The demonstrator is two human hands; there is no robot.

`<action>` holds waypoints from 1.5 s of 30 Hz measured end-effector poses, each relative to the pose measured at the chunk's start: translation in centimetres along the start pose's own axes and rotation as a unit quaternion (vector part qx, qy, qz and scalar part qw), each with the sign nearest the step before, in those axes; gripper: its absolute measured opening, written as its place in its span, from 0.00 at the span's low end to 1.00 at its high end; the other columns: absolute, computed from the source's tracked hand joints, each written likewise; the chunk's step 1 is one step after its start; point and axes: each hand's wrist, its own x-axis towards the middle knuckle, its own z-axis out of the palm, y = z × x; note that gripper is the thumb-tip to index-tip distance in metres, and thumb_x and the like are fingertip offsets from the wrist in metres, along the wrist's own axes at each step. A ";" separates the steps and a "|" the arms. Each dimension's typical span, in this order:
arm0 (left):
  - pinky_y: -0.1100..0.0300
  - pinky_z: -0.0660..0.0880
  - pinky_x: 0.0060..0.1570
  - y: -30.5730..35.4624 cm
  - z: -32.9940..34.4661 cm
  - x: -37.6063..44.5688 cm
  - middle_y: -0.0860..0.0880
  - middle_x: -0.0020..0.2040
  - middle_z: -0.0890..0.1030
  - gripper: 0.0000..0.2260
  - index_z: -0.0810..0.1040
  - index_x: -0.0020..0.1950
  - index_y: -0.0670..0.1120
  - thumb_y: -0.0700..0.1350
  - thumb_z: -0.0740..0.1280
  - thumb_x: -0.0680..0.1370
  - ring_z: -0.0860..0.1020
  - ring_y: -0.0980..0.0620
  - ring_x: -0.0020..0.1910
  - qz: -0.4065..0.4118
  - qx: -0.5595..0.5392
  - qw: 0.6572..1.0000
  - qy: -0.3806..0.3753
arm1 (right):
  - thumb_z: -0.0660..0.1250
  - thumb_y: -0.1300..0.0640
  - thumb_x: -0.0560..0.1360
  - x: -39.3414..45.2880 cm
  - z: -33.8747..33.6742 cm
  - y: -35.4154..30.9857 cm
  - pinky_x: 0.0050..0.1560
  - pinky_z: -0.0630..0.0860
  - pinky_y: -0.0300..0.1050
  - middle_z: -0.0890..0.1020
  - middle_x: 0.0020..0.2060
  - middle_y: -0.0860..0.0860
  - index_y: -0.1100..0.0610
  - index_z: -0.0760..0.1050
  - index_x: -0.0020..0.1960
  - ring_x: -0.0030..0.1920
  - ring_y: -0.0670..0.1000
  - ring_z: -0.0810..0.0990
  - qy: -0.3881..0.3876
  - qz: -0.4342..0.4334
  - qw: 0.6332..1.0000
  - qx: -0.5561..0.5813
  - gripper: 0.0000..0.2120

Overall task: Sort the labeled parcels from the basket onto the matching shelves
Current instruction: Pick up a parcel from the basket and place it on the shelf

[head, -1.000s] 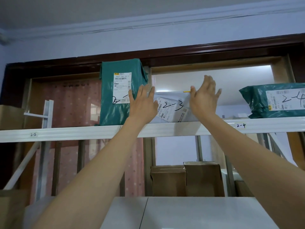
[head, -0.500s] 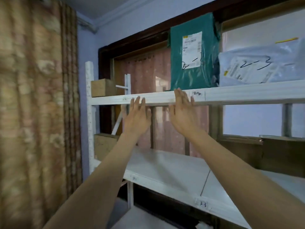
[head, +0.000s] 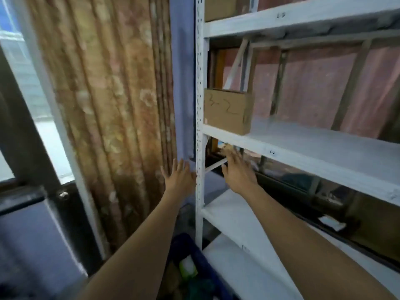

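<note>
Now both hands are spread open and empty, the left hand (head: 180, 175) before the curtain (head: 112, 100), the right hand (head: 238, 172) beside the shelf upright (head: 199, 126).

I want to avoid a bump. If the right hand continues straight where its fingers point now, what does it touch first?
Probably the front edge of the shelf that carries the cardboard box: the right hand points up toward its underside. Depth is unclear.

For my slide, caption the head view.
Both empty hands, left and right, lowered beside the shelf rack above the basket.
</note>
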 end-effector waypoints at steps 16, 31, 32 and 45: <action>0.32 0.36 0.73 -22.5 23.9 -5.6 0.49 0.83 0.44 0.27 0.48 0.83 0.47 0.56 0.44 0.85 0.40 0.46 0.81 -0.139 -0.033 0.942 -0.303 | 0.48 0.49 0.86 -8.9 29.9 -9.8 0.79 0.44 0.62 0.49 0.82 0.57 0.56 0.43 0.82 0.81 0.55 0.48 -0.331 0.033 0.943 0.018 0.29; 0.32 0.44 0.75 -23.0 49.5 1.3 0.48 0.82 0.50 0.26 0.50 0.82 0.48 0.52 0.49 0.85 0.46 0.44 0.81 -0.170 -0.052 0.880 -0.441 | 0.50 0.46 0.86 -9.9 54.8 -0.1 0.77 0.58 0.58 0.52 0.81 0.59 0.56 0.45 0.83 0.79 0.61 0.57 -0.510 0.135 0.848 0.054 0.30; 0.32 0.44 0.75 -23.0 51.7 1.8 0.48 0.82 0.50 0.26 0.49 0.82 0.48 0.51 0.50 0.85 0.46 0.44 0.80 -0.162 -0.047 0.872 -0.459 | 0.51 0.46 0.86 -10.3 57.0 0.4 0.76 0.59 0.59 0.53 0.81 0.59 0.57 0.46 0.82 0.79 0.61 0.57 -0.518 0.137 0.843 0.055 0.30; 0.42 0.65 0.72 -24.5 82.4 4.0 0.44 0.80 0.57 0.31 0.52 0.81 0.46 0.52 0.61 0.82 0.57 0.39 0.77 -0.133 -0.122 0.804 -0.567 | 0.57 0.47 0.85 -18.4 83.4 3.6 0.62 0.73 0.55 0.70 0.72 0.61 0.60 0.51 0.80 0.67 0.63 0.74 -0.440 0.618 0.592 0.272 0.30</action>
